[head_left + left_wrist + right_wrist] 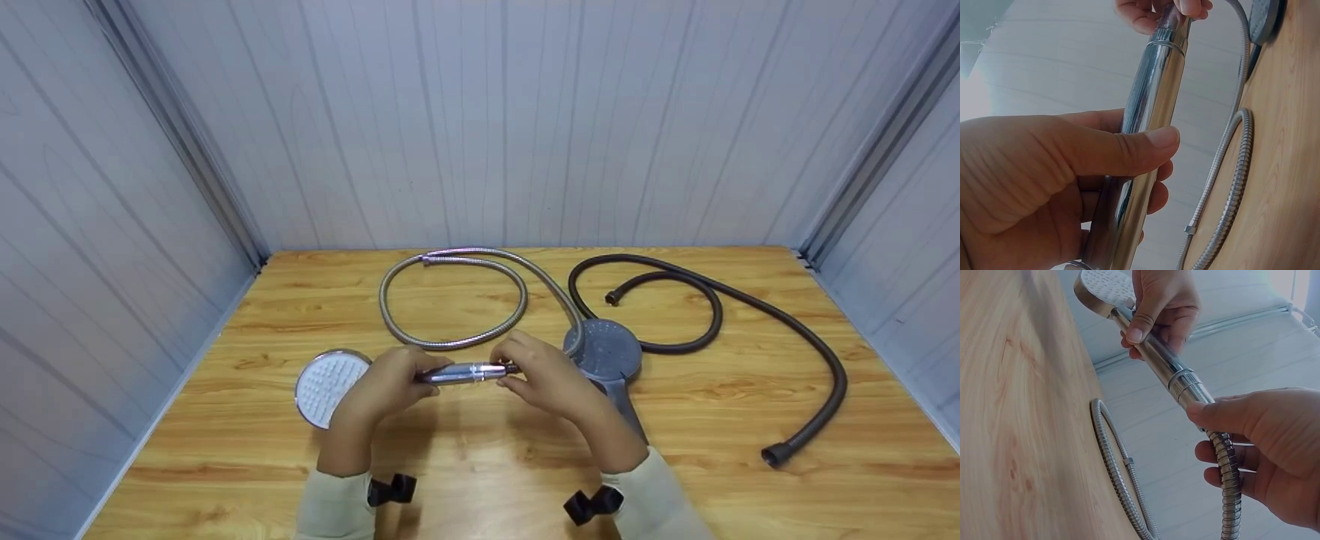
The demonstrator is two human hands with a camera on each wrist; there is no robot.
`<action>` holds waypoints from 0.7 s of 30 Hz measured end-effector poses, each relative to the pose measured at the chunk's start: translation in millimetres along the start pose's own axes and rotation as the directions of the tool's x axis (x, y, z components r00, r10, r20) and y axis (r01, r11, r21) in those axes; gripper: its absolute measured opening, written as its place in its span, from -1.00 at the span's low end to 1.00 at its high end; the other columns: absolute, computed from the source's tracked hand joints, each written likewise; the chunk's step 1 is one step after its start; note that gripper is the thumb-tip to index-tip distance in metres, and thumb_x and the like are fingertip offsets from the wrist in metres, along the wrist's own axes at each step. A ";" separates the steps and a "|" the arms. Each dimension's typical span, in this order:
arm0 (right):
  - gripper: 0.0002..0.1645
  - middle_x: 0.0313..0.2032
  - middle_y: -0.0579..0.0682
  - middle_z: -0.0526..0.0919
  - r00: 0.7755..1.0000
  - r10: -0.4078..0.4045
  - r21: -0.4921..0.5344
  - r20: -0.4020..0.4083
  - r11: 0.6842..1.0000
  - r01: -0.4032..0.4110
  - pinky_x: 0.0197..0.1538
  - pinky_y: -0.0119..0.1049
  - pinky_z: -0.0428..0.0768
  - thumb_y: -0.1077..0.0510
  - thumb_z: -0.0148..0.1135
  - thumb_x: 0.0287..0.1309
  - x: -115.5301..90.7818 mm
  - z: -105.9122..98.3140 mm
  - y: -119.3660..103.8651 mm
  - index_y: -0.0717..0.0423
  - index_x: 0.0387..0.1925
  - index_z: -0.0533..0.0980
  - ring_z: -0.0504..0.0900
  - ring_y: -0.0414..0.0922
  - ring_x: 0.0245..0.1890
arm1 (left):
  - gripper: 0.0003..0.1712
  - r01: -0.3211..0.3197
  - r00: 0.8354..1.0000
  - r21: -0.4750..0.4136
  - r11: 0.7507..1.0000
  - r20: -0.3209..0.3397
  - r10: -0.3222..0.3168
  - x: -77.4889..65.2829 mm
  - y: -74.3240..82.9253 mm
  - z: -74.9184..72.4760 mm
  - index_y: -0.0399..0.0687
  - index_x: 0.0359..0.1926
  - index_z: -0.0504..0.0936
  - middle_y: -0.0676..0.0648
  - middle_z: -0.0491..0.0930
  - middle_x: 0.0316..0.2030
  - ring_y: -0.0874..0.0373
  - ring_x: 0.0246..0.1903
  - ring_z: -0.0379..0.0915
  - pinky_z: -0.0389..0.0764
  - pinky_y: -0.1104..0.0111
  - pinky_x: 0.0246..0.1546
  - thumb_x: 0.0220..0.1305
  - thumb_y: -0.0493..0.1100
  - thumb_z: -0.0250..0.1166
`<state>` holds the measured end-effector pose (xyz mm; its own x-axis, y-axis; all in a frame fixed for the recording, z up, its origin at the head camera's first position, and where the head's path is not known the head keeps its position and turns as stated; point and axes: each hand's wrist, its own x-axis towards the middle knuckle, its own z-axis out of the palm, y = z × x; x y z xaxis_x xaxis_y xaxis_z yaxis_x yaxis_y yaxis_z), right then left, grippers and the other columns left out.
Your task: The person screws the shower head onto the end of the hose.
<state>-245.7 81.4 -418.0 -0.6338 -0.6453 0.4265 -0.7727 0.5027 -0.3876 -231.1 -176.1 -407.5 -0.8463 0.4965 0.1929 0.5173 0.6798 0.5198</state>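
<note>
Both hands are working at the near middle, above the wooden surface (712, 457). The left hand (390, 384) is wrapping its thumb and fingers round the handle of the chrome shower head (328, 386), whose pale spray face is sitting out to the left, showing upward. On the other end — the right hand (544, 376) is pinching the metal collar (1193, 396), thumb on top, right where the chrome hose (1230, 500) is meeting the handle. That hose is curving away and looping across the far middle. Over on the right, the gray shower head (609, 349) is lying partly beneath the right forearm — and beyond it a black hose (839, 375) is coiling, one end pointing near.
</note>
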 end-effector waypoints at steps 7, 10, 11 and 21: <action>-0.72 -0.24 -0.02 0.53 1.000 -0.009 0.011 -0.007 1.000 0.009 -0.17 -0.26 0.59 0.29 0.42 0.07 -0.6 -0.4 0.3 0.13 -0.18 0.53 0.61 -0.12 -0.23 | -0.60 0.043 0.999 -0.017 0.999 0.006 -0.043 0.1 1.2 -0.1 -0.19 -0.02 0.72 -0.02 0.69 -0.26 0.18 -0.32 0.48 0.57 0.22 -0.25 0.05 -0.41 0.44; -0.73 -0.24 -0.03 0.54 1.000 -0.006 0.010 -0.006 1.000 0.007 -0.17 -0.26 0.59 0.28 0.41 0.08 -0.5 -1.1 -0.4 0.13 -0.18 0.53 0.61 -0.13 -0.23 | -0.60 0.065 0.998 -0.027 0.998 0.014 -0.064 -0.1 1.7 -0.2 -0.17 -0.01 0.72 -0.01 0.68 -0.25 0.19 -0.33 0.46 0.55 0.25 -0.27 0.07 -0.40 0.43; -0.73 -0.24 -0.02 0.54 1.000 -0.006 0.011 -0.003 1.000 0.006 -0.17 -0.26 0.59 0.27 0.41 0.08 -0.6 -1.4 -0.6 0.13 -0.18 0.54 0.61 -0.13 -0.23 | -0.60 0.064 0.998 -0.028 0.998 0.013 -0.064 -0.3 1.8 -0.1 -0.17 -0.01 0.72 -0.01 0.68 -0.26 0.19 -0.34 0.45 0.55 0.25 -0.28 0.06 -0.41 0.44; -0.76 -0.23 -0.01 0.58 1.000 -0.018 0.021 0.012 1.000 0.018 -0.18 -0.24 0.57 0.22 0.35 0.17 -2.1 -3.8 -0.8 0.15 -0.12 0.57 0.58 -0.14 -0.25 | -0.60 0.064 0.998 -0.026 0.998 0.001 -0.064 -1.6 3.0 -0.5 -0.12 -0.02 0.73 0.04 0.66 -0.31 0.20 -0.38 0.40 0.51 0.30 -0.34 0.06 -0.41 0.44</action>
<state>-244.0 84.6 -415.4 -0.6192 -0.6614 0.4233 -0.7830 0.4790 -0.3969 -228.2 -175.1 -405.7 -0.8775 0.4527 0.1580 0.4586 0.6961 0.5524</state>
